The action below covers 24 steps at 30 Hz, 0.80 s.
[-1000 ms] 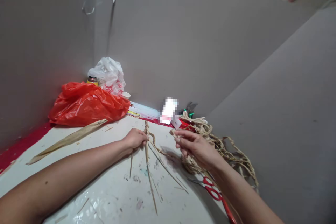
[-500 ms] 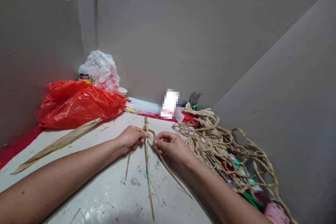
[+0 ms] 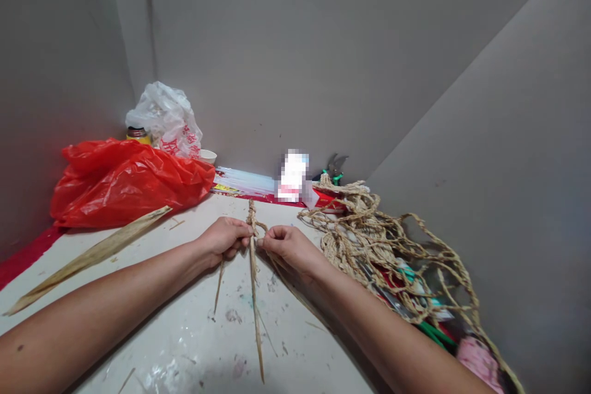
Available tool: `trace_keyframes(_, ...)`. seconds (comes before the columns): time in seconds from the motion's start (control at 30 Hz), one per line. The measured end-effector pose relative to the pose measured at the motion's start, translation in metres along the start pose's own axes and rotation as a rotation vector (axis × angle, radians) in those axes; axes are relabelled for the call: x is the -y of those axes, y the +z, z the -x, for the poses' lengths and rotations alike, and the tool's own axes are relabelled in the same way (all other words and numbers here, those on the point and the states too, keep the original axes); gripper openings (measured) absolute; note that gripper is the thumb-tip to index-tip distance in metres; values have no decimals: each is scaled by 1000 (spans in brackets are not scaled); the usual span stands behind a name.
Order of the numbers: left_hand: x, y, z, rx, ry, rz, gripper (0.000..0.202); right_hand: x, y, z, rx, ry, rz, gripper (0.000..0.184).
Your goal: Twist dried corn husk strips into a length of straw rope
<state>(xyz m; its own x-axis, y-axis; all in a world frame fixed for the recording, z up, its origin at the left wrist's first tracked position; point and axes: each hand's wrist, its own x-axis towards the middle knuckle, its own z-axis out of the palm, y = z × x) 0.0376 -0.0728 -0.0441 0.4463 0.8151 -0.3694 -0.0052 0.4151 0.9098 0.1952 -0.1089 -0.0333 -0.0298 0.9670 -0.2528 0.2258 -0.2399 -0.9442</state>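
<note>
A thin braid of dried straw strands lies on the white table, its loose ends trailing toward me. My left hand is closed, pinching the strands on the braid's left side. Just right of it, my right hand is closed in a pinch on one strand. The two hands almost touch at the braid's lower end. One long loose strand runs down between my forearms.
A heap of braided straw rope lies right of my hands over scissors and green-handled tools. A red plastic bag, a white bag and a long dry leaf sit at the left. Grey walls close in behind and right.
My right hand came left from the rope heap to the braid and pinched a strand. My left hand kept its hold. The view shifted slightly down and right.
</note>
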Motion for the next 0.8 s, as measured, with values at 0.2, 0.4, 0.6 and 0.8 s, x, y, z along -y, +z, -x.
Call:
trace_keyframes(0.2, 1, -2, -2, 16, 8, -13, 10, 1, 3, -4, 1, 63, -75, 15)
trace_keyframes(0.4, 2, -2, -2, 28, 14, -8, 9, -1, 2, -7, 16, 85, 9, 13)
trace_keyframes(0.6, 2, -4, -2, 51, 22, 3, 12, 3, 5, -8, 23, 108, -20, 12)
trace_keyframes(0.8, 2, -3, -3, 30, 32, -21, 17, 2, 5, -11, 46, 124, -43, 12)
